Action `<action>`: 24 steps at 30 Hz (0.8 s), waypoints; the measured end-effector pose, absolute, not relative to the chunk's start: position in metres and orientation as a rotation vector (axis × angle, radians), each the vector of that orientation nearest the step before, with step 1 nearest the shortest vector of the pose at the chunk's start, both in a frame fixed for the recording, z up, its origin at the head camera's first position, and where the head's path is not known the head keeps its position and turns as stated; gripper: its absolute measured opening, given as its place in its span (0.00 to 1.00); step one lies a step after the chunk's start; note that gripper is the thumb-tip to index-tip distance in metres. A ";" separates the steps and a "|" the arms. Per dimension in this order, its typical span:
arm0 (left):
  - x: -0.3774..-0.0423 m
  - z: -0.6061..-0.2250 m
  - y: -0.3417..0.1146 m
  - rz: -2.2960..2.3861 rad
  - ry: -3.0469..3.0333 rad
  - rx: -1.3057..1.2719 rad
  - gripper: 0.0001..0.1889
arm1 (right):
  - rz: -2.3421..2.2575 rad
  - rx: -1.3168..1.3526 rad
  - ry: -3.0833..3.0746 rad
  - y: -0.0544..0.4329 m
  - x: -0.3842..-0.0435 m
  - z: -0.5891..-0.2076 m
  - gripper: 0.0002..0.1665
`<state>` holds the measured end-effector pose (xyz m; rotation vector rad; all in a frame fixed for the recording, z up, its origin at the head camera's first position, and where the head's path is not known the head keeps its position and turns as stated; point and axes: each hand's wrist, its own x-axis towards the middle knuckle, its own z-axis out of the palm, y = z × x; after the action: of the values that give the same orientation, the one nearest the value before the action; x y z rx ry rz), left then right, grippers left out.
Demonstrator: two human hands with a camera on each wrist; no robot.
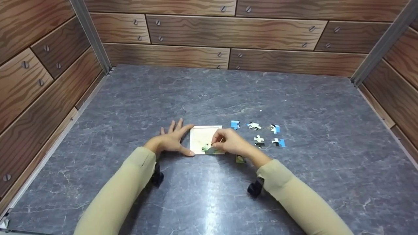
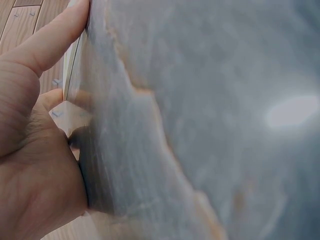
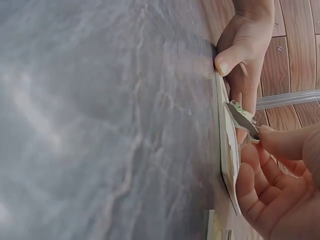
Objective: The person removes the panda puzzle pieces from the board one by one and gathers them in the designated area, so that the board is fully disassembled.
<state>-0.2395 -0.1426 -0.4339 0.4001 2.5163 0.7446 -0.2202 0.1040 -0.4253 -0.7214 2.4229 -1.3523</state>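
Note:
A shallow square puzzle tray (image 1: pixel 200 136) with a pale base lies on the table. My left hand (image 1: pixel 171 140) rests at its left side, fingers spread, the index fingertip at the far corner and the thumb at the near one. Over the near right part of the tray, my right hand (image 1: pixel 231 141) pinches a green and grey jigsaw piece (image 3: pixel 242 119) between thumb and finger. This piece is tilted up from the tray in the right wrist view. The left wrist view shows the thumb (image 2: pixel 55 40) along the tray's edge; the piece is out of sight there.
Several loose jigsaw pieces (image 1: pixel 259 140), blue, white and black, lie flat to the right of the tray. A darker green piece (image 1: pixel 240 159) lies below my right wrist. Wood-patterned walls (image 1: pixel 228 31) bound the grey marbled table (image 1: pixel 183 88).

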 end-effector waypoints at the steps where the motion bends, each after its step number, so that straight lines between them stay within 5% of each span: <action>1: -0.239 -0.434 -0.143 0.742 2.517 0.397 0.58 | -1.349 -0.721 2.421 0.104 -0.220 -0.426 0.03; 24: -0.241 -0.434 -0.144 0.739 2.496 0.385 0.59 | -1.006 -0.745 2.574 0.091 -0.217 -0.426 0.14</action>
<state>-0.2414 -0.1439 -0.4342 0.3854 2.4959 0.7388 -0.2170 0.0914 -0.4259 -0.7450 2.5736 -1.0061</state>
